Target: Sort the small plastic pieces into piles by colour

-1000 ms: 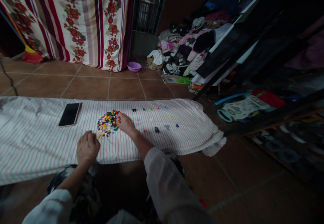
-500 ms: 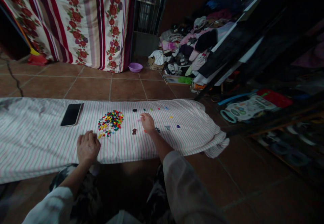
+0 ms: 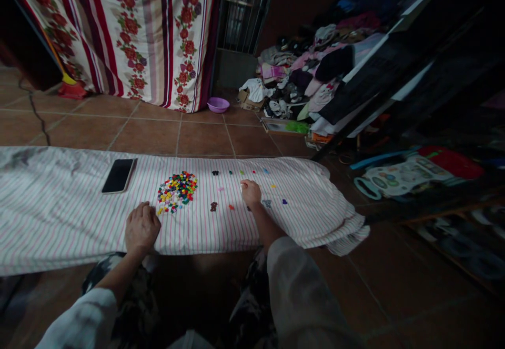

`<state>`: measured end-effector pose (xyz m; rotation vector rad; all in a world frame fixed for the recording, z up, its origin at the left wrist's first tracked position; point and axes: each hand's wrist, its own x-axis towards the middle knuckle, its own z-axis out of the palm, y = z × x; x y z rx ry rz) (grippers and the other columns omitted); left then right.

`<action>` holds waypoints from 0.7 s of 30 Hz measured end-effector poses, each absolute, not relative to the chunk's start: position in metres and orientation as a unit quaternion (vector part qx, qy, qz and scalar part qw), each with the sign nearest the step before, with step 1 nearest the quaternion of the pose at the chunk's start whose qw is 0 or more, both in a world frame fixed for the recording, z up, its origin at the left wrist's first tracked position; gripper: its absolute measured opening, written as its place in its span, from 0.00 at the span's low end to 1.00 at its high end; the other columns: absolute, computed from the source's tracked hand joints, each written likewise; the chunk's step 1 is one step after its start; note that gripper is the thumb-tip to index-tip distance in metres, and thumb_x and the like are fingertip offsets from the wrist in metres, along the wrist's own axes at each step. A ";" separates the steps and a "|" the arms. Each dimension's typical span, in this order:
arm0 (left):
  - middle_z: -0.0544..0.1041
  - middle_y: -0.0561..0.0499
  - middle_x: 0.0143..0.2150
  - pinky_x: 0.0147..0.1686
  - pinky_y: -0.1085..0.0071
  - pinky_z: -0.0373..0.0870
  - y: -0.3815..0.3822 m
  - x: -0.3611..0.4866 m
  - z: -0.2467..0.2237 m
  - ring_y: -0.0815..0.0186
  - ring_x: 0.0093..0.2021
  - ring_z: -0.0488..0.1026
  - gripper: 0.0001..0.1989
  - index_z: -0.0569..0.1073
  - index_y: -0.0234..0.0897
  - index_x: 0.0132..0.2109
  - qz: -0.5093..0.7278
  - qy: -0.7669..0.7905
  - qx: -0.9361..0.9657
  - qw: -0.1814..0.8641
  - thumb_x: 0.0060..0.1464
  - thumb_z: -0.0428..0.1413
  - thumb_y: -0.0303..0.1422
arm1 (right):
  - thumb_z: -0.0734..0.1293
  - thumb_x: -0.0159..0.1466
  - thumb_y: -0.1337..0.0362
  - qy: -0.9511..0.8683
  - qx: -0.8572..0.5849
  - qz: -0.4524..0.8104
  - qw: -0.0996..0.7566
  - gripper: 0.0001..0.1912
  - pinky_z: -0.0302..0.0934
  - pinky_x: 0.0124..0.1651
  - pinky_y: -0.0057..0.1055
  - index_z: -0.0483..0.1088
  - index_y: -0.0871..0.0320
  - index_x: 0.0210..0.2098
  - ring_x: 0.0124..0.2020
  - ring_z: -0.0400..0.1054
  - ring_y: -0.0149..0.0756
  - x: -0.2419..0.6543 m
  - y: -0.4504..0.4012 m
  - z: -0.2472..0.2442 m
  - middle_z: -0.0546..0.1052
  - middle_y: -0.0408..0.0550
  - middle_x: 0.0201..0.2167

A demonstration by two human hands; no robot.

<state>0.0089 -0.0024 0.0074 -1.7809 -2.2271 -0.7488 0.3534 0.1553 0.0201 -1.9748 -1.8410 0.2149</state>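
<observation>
"Terracotta tiles [image 3: 150, 134] and a flowered curtain [image 3: 155, 38] behind; what's on the tabletop?"

"It's under a striped cloth [image 3: 71, 207]. Leftmost is a smartphone [image 3: 118, 176], lying flat."

"Then?"

"Your left hand [image 3: 142, 225], resting on the cloth near the front edge, fingers loosely curled. I can't tell whether they enclose anything."

"And the small coloured pieces [image 3: 177, 191]?"

"Heaped just to the right of that hand, mixed red, yellow, green, blue, white and pink. Past them lie a black cluster [image 3: 215, 172] at the back and a brown cluster [image 3: 213, 207] nearer you, with a pink piece [image 3: 221, 189] between and an orange piece [image 3: 231, 207] further right."

"My right hand [image 3: 251, 193]?"

"Next along, low over the cloth, fingers narrowed to a pinch; I can't tell whether they hold a piece. Beyond it: a grey cluster [image 3: 267, 203], a yellow piece [image 3: 273, 186], then a dark blue one [image 3: 284, 201]"
</observation>
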 end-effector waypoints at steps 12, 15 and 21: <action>0.74 0.36 0.49 0.54 0.57 0.65 -0.001 0.005 0.001 0.54 0.52 0.70 0.09 0.67 0.33 0.42 -0.266 -0.738 -0.611 0.108 0.57 0.45 0.29 | 0.59 0.59 0.74 -0.691 -0.699 0.082 0.167 0.21 0.61 0.52 0.27 0.77 0.57 0.45 0.46 0.72 0.35 0.358 0.154 0.018 0.79 0.51 0.44; 0.73 0.35 0.50 0.54 0.56 0.65 0.000 0.004 -0.001 0.53 0.53 0.69 0.09 0.67 0.33 0.42 -0.264 -0.739 -0.611 0.102 0.57 0.44 0.29 | 0.60 0.58 0.75 -0.705 -0.685 0.075 0.170 0.21 0.61 0.53 0.28 0.77 0.57 0.46 0.46 0.72 0.35 0.359 0.153 0.017 0.79 0.51 0.44; 0.72 0.35 0.51 0.55 0.54 0.65 0.000 0.004 -0.003 0.52 0.54 0.68 0.10 0.68 0.33 0.42 -0.269 -0.747 -0.602 0.086 0.56 0.45 0.28 | 0.62 0.59 0.71 -0.731 -0.663 0.057 0.153 0.18 0.60 0.54 0.31 0.76 0.59 0.47 0.47 0.70 0.37 0.360 0.153 0.015 0.78 0.53 0.45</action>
